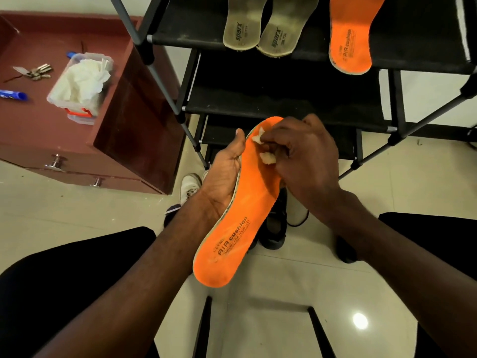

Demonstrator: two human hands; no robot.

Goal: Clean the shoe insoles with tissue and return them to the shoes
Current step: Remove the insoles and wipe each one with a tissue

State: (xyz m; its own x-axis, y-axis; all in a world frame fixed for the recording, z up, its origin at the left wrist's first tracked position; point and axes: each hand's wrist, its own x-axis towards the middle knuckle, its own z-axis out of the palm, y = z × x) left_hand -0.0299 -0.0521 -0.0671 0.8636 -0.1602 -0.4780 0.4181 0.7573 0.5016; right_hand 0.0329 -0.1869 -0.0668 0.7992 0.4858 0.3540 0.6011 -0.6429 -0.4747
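Note:
My left hand (227, 174) grips an orange insole (240, 223) by its left edge, thumb along the rim, printed side up. My right hand (304, 161) pinches a small wad of white tissue (265, 157) and presses it on the insole's toe half. A second orange insole (351, 37) lies on the top shelf of the black shoe rack (284, 99), with two grey insoles (258, 27) to its left. Below my hands a black shoe (276, 223) and a white shoe (189, 186) stand on the floor.
A clear plastic box of white tissues (80, 83) sits on the maroon cabinet (51, 130) at the left, with keys (36, 71) and a blue tube (13, 95) beside it. My knees in dark trousers frame the bottom. A stool's black legs (204, 329) stand on the tiled floor.

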